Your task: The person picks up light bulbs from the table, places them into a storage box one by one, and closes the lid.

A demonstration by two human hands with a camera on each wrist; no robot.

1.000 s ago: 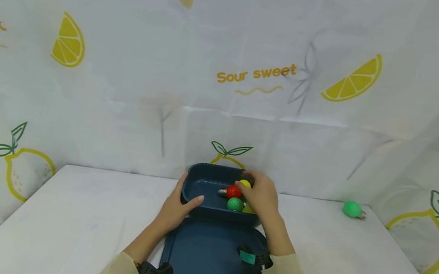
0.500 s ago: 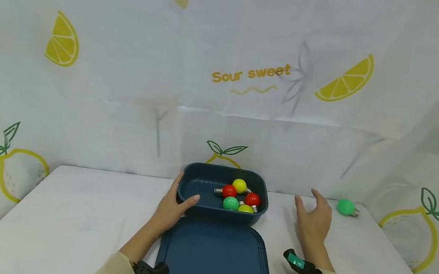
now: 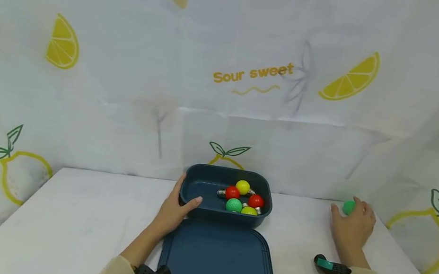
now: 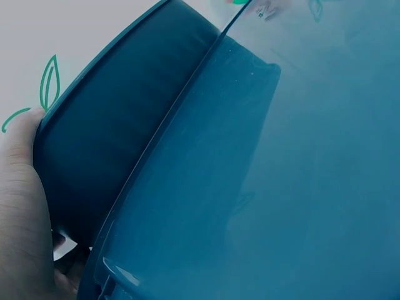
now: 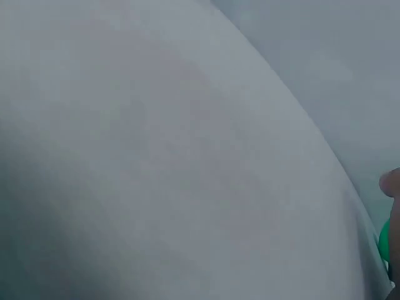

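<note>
My left hand (image 3: 171,208) grips the left front corner of a dark blue box (image 3: 199,213), thumb along the front wall. The left wrist view shows the thumb by the box rim (image 4: 78,81). Inside, toward the right, lie several small light bulbs: red bulbs (image 3: 232,192), yellow bulbs (image 3: 242,187) and a green bulb (image 3: 234,205). At the table's far right, my right hand (image 3: 354,230) is spread around another green bulb (image 3: 348,207). The thumb stands apart from it, and the hand hides the bulb's base. Only a sliver of this bulb shows in the right wrist view.
A dark blue lid (image 3: 218,264) lies flat on the white table (image 3: 89,222), just in front of the box. Behind the table hangs a white curtain (image 3: 126,69) with lemon prints, and it continues along both sides.
My right hand has left the box, moved right across the table and come to the green bulb at the far right. My left hand has stayed at the box's left corner.
</note>
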